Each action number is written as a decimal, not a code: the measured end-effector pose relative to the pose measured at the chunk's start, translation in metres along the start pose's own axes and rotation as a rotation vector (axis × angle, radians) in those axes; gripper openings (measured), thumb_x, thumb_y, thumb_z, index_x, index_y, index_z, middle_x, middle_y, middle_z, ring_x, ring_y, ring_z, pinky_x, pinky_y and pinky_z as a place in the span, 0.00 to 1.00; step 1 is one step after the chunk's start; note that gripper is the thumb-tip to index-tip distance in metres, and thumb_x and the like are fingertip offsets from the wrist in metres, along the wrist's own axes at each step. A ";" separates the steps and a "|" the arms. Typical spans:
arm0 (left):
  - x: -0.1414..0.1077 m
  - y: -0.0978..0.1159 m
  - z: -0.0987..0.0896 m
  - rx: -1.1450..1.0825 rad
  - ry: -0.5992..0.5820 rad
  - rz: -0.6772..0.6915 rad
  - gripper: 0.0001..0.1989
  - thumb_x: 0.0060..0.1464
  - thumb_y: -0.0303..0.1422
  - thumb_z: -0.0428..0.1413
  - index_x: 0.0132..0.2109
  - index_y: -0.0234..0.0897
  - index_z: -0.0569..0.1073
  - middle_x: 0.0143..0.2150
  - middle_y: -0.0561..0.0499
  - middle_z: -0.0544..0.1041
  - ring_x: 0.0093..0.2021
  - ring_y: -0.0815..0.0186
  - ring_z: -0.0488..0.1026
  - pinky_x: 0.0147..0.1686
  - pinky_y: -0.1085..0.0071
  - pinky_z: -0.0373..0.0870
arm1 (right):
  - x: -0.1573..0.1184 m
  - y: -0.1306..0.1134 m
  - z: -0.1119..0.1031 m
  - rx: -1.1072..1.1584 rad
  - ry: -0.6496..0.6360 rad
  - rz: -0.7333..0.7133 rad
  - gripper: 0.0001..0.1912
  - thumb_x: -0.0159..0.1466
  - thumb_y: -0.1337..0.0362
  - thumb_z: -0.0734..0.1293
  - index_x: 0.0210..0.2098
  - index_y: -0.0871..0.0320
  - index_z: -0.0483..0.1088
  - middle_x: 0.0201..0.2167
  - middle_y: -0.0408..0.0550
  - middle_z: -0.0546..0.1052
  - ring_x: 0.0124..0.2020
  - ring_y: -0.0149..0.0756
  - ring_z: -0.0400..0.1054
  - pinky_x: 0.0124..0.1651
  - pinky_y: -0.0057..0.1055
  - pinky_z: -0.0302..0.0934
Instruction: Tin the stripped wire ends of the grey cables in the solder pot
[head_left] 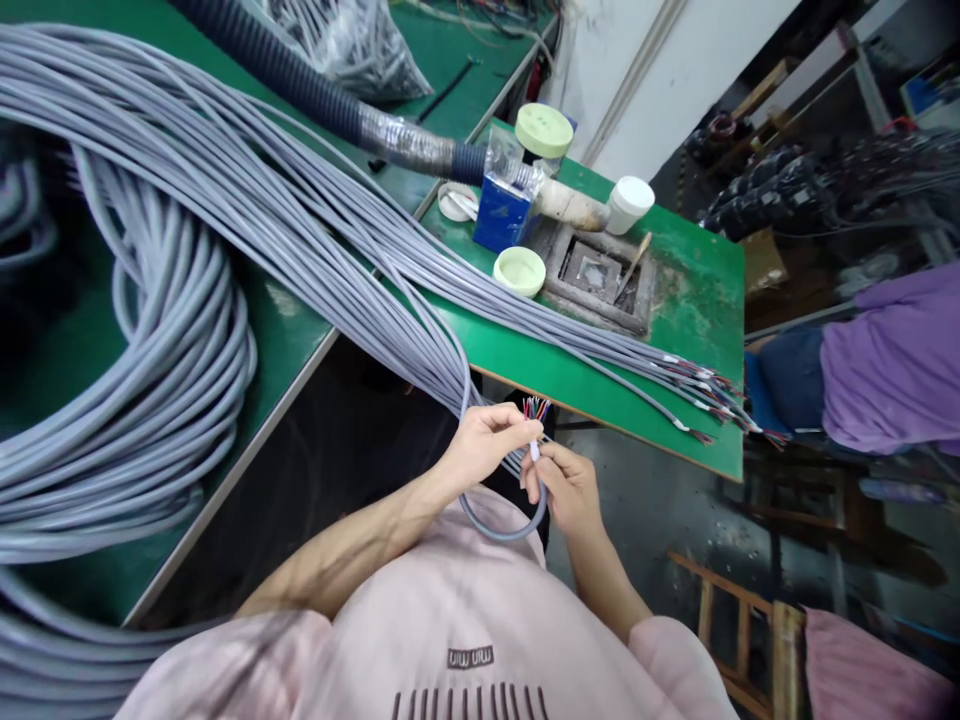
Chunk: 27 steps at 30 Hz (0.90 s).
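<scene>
In front of my chest, a grey cable [504, 535] bends up in a loop, its end between my two hands. Thin coloured wires [536, 407] fan out of that end, above a white sleeve [535, 450]. My left hand [491, 440] pinches the cable end just below the wires. Lower down, my right hand [566, 485] is closed around the cable beside the white sleeve. A long bundle of grey cables [360, 240] runs from the left across to the green bench [525, 365], with stripped wire ends [720, 395] at its far right.
A dark flexible hose [300, 75] reaches to a blue box [502, 210]. Nearby are a square metal solder pot [596, 275], a pale green lid [519, 270] and a white cup [630, 203]. Coiled cables [180, 400] lie at left. A person in purple [892, 360] is at right, beyond a wooden stool [739, 620].
</scene>
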<state>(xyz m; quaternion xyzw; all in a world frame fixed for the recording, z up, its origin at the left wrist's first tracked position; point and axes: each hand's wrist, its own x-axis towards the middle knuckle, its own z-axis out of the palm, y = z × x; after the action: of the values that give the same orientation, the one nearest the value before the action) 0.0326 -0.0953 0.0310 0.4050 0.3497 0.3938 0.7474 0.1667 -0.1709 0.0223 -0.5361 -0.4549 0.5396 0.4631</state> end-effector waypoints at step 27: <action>-0.002 0.003 -0.005 0.326 0.102 0.297 0.19 0.49 0.39 0.62 0.18 0.36 0.68 0.18 0.55 0.64 0.23 0.72 0.62 0.26 0.73 0.60 | 0.009 0.011 0.006 0.151 -0.043 0.105 0.20 0.59 0.46 0.66 0.26 0.58 0.70 0.10 0.39 0.65 0.14 0.30 0.59 0.21 0.28 0.54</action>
<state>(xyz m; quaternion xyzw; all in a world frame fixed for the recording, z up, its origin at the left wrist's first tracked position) 0.0265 -0.0940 0.0322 0.5469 0.3827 0.4580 0.5871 0.1605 -0.1640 0.0106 -0.5109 -0.3940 0.6074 0.4635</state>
